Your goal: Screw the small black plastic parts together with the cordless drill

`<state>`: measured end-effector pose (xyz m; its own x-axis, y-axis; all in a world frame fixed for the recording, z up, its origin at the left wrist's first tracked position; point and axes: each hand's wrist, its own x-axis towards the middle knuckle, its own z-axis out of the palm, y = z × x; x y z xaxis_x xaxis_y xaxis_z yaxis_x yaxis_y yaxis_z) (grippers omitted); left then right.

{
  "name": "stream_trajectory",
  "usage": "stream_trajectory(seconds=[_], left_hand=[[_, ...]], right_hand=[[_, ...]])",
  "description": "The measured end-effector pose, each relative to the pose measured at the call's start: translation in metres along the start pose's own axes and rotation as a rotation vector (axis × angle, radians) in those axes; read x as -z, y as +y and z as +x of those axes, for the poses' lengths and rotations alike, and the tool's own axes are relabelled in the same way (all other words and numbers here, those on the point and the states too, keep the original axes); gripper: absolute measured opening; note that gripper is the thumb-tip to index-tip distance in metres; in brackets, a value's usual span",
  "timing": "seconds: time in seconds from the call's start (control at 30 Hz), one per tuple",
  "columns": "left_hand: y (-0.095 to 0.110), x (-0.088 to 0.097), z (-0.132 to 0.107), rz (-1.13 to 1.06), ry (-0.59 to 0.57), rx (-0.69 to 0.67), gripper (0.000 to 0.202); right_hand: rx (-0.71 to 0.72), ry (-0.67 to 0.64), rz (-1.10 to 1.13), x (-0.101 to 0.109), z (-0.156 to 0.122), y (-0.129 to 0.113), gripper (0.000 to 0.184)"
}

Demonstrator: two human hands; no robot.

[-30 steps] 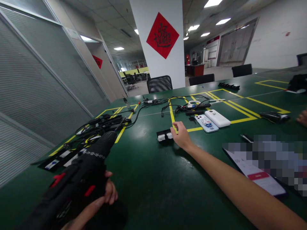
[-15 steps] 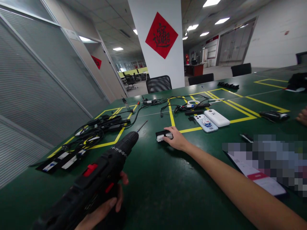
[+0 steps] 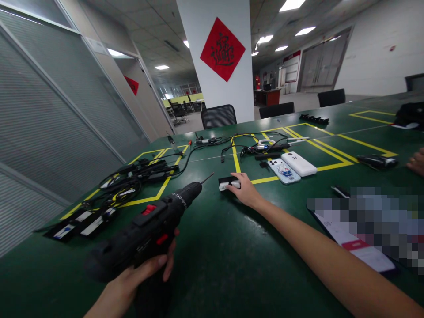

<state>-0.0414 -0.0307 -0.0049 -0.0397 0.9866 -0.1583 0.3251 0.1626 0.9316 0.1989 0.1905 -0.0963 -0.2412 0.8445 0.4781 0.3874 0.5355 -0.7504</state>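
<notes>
Drill (image 3: 145, 234) held at left by left hand (image 3: 145, 267), fingers curled round it, bit (image 3: 208, 178) not yet brought to black-and-white piece (image 3: 224, 186), which is pinched on green table (image 3: 212, 269) between thumb and fingers of right hand (image 3: 247, 191).

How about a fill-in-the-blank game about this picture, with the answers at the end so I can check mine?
1. The left hand holds a drill whose body is mostly ____ in color.
2. The right hand touches a small black piece with ____ parts on it.
3. The tape lines on the green table are ____.
4. In the picture, the white power bank lies to the ____ of the phone.

Missing words: black; white; yellow; right.
</notes>
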Motion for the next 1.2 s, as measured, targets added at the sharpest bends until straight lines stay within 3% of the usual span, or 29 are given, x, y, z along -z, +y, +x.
stream_trajectory(seconds=[0.1,0.4,0.8,1.03,1.2], left_hand=[[0.003,-0.001,0.004,-0.030,-0.100,-0.026,0.042],[0.002,-0.005,0.007,-0.074,-0.102,-0.011,0.044],[0.002,-0.011,0.012,0.057,-0.085,-0.030,0.049],[0.011,-0.017,0.013,0.108,-0.088,0.027,0.050],[0.008,-0.019,0.014,0.071,-0.078,0.013,0.050]], right_hand=[[-0.004,-0.009,-0.005,0.000,0.000,0.000,0.054],[0.013,-0.017,0.012,0.000,0.000,0.001,0.052],[0.005,-0.024,0.013,-0.001,0.002,0.003,0.050],[0.006,-0.021,0.013,0.000,0.001,0.001,0.050],[-0.002,-0.023,0.019,0.000,0.001,0.001,0.050]])
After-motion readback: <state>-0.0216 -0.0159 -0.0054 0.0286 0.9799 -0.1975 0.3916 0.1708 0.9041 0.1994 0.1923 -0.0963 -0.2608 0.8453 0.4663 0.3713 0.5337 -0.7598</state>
